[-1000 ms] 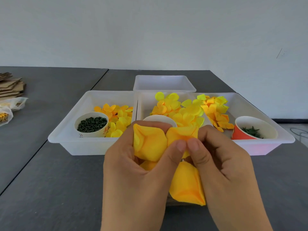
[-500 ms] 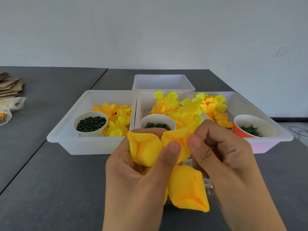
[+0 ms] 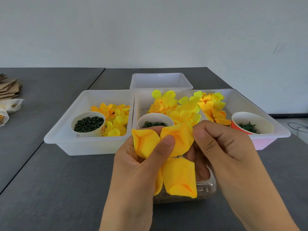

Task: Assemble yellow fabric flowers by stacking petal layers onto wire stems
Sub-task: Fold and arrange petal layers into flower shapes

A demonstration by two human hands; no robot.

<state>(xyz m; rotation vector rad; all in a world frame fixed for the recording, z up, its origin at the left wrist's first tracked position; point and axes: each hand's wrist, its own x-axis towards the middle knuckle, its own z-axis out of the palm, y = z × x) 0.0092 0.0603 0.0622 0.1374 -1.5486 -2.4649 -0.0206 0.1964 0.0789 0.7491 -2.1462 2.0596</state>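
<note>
A large yellow fabric petal layer [image 3: 179, 177] with several cupped petals hangs between my hands, in front of the trays. My left hand [image 3: 138, 165] grips it near its centre, thumb pressed between the two upper petals. My right hand [image 3: 221, 147] pinches the edge of the upper right petal with curled fingers. No wire stem shows; the layer's centre is hidden by my fingers. Loose yellow and orange petal layers [image 3: 181, 109] fill the white tray behind [image 3: 266, 120], and more lie in the left tray [image 3: 66, 120].
A white cup of dark green pieces [image 3: 88, 124] stands in the left tray, another white cup [image 3: 155, 120] and a red cup of green parts [image 3: 250, 124] in the right one. An empty white tray [image 3: 160, 80] sits behind. A clear plastic bag [image 3: 205, 189] lies under my hands. Cardboard [image 3: 8, 87] is far left.
My right hand has slid a little to the right along the upper petal, spreading it open. The lower petal hangs slightly lower. My left hand keeps its grip.
</note>
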